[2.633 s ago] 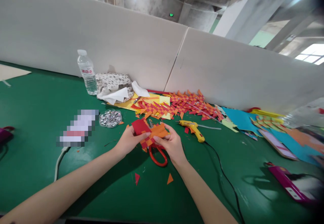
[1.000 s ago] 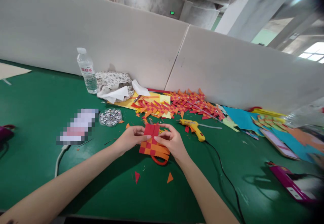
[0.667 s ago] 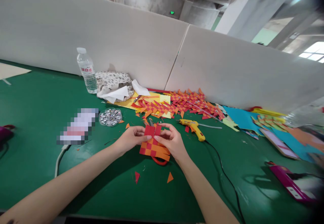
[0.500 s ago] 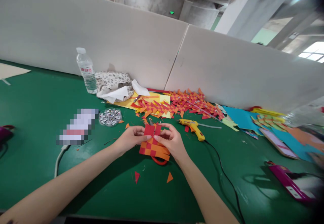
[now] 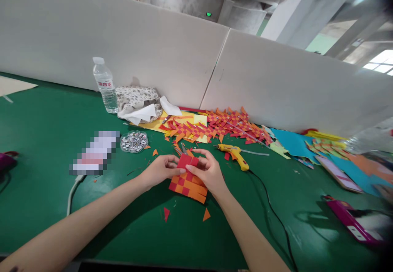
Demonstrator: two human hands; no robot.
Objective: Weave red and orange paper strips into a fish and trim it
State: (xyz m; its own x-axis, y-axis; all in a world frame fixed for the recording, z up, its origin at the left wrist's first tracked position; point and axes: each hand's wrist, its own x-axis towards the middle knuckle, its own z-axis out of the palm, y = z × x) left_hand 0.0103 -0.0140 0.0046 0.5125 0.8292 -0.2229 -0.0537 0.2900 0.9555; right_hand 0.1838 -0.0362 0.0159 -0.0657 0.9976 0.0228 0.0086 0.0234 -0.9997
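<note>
A woven red and orange paper piece (image 5: 186, 184) lies low over the green table (image 5: 46, 132), held between both hands. My left hand (image 5: 159, 170) pinches its upper left edge. My right hand (image 5: 207, 171) grips the red top part, fingers curled over it. Behind the hands lies a heap of finished red-orange woven pieces (image 5: 221, 126). A yellow glue gun (image 5: 235, 156) rests just right of my right hand, with its black cord (image 5: 273, 216) running toward me.
A water bottle (image 5: 105, 85), a patterned cloth pouch (image 5: 135, 100) and a round dish of googly eyes (image 5: 134, 141) stand at the back left. Blue and yellow paper sheets (image 5: 294, 144) and a pink case (image 5: 353, 223) lie to the right. White partition boards (image 5: 153, 51) wall the far edge.
The woven piece was turned from a raised, loose hold to lying flat and low. It now hides the red scissors beneath it. Both hands shifted slightly lower.
</note>
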